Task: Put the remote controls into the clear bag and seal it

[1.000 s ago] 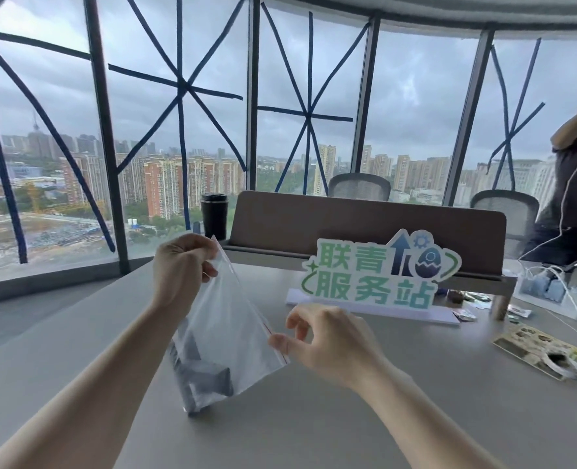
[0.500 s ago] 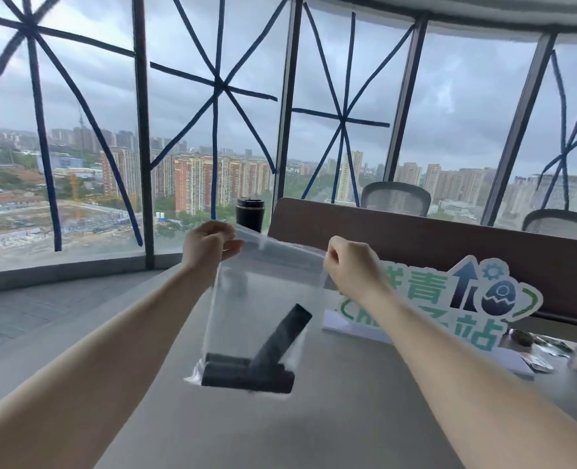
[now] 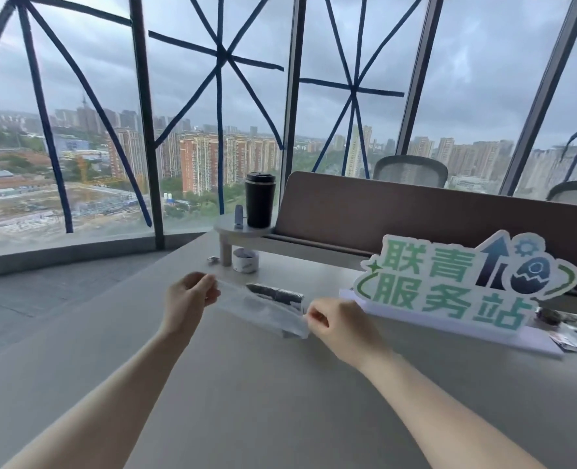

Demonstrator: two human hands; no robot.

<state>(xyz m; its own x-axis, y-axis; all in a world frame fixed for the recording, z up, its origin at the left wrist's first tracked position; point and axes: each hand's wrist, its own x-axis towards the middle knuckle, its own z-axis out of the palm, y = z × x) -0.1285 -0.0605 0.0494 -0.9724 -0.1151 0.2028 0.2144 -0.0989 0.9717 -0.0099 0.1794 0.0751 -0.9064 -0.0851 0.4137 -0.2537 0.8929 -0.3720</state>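
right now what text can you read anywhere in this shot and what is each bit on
"联青" – top row of the standing cutout sign on the table.
"服务站" – bottom row of the same sign.
Small white container under the shelf: marks too blurred to read.
Packets right of the sign: print too small.
Black tumbler: no readable text.

A single wide-angle camera sits on the person's head and looks forward and slightly down along both bare forearms, which enter from the bottom edge and reach toward the middle of the frame. It faces across a grey table [image 3: 280, 401] toward a brown desk divider [image 3: 415, 211] and, behind it, a wall of tall windows [image 3: 212, 96] whose frames bow with the lens. The left hand [image 3: 187, 299] and right hand [image 3: 339, 321] sit close to the lens, while the city outside lies far off, and no second view overlaps this one.
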